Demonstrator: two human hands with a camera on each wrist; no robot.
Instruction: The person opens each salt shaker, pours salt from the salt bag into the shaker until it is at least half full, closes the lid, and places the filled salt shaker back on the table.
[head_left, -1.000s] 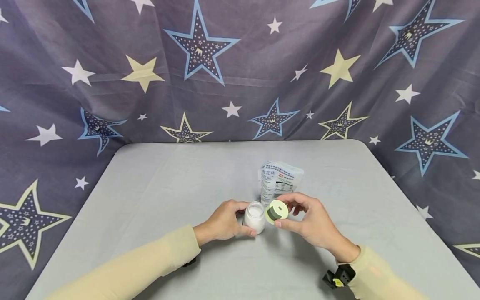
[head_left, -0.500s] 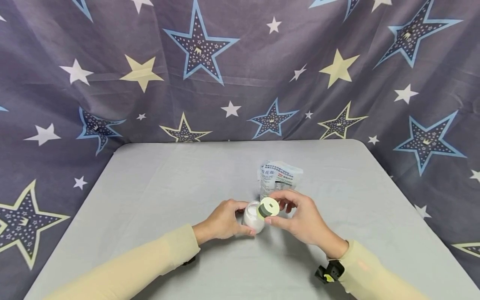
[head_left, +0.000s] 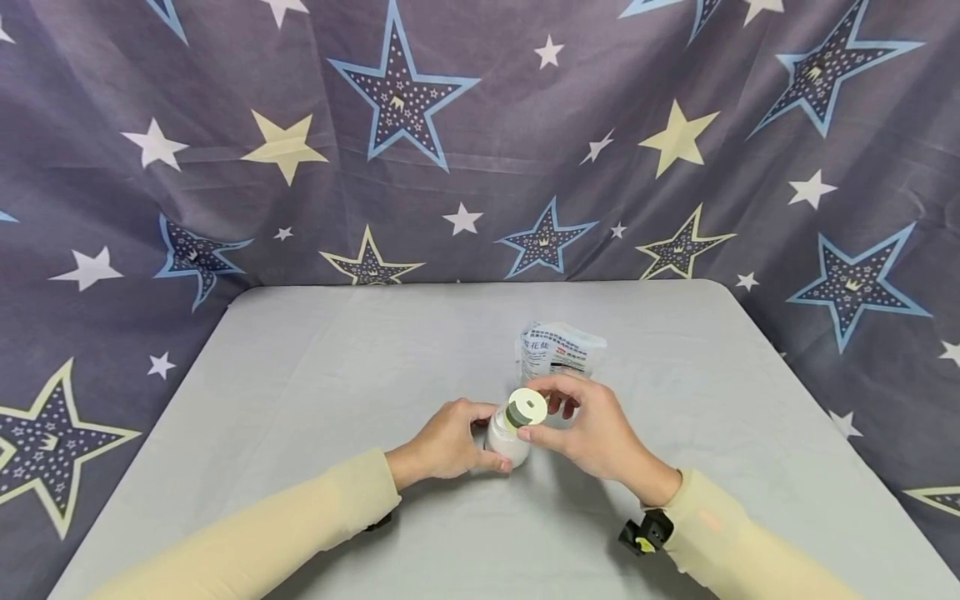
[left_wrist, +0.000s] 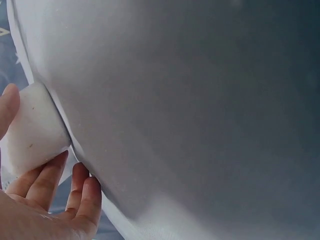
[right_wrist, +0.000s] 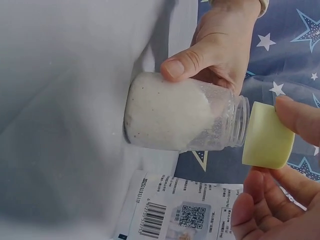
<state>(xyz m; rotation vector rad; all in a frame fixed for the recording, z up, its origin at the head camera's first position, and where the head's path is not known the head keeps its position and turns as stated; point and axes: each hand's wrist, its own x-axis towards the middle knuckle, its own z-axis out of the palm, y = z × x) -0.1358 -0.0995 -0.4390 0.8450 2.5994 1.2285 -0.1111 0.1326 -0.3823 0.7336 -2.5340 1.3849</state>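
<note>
A clear jar [right_wrist: 167, 112] of white granules stands on the table, its threaded neck bare in the right wrist view. My left hand [head_left: 450, 440] grips the jar's side, thumb in front and fingers behind. In the left wrist view, the jar [left_wrist: 37, 130] sits between the thumb and fingers of that hand [left_wrist: 45, 200]. My right hand [head_left: 592, 425] pinches a pale green lid [head_left: 527, 407] with a dark green band, tilted right at the jar's mouth. The right wrist view shows the lid [right_wrist: 268, 136] beside the neck, held between thumb and fingers.
Behind the jar stands a printed plastic pouch [head_left: 558, 346], partly hidden by my right hand; its barcode and QR code face the right wrist camera. A grey cloth covers the table [head_left: 337, 358]. A star-patterned curtain [head_left: 480, 150] hangs along the back and sides.
My right hand has moved left with the lid, from beside the jar to over its mouth. My left hand and the jar have stayed in place.
</note>
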